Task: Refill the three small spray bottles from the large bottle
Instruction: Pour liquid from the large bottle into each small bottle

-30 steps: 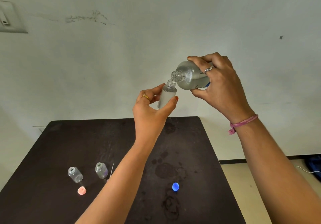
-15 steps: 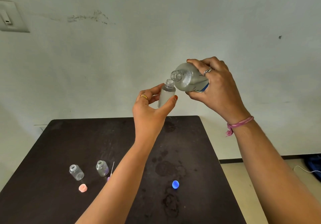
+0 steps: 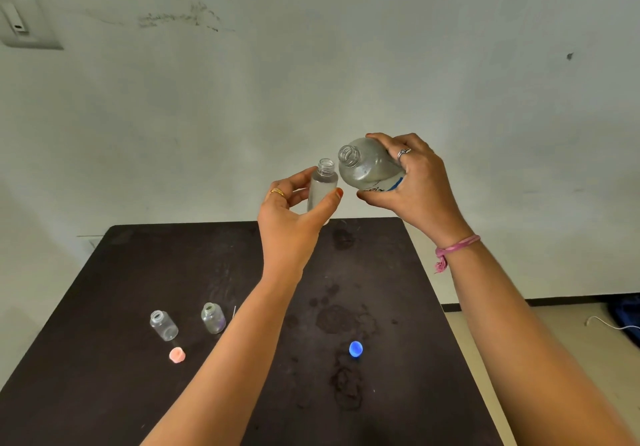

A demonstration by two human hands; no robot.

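A clear, uncapped small plastic spray bottle [image 3: 322,186] stands upright between the left fingers [image 3: 294,182], just beside the tilted, open-mouthed large clear bottle [image 3: 367,168] wrapped by the right fingers [image 3: 398,144]; two more small clear open bottles [image 3: 164,325] stand on the tabletop [image 3: 104,359] well below.

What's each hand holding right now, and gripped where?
Left hand holds a small spray bottle by its body, between thumb and fingers. Right hand grips the large bottle around its body, behind the shoulder; both necks stay free.
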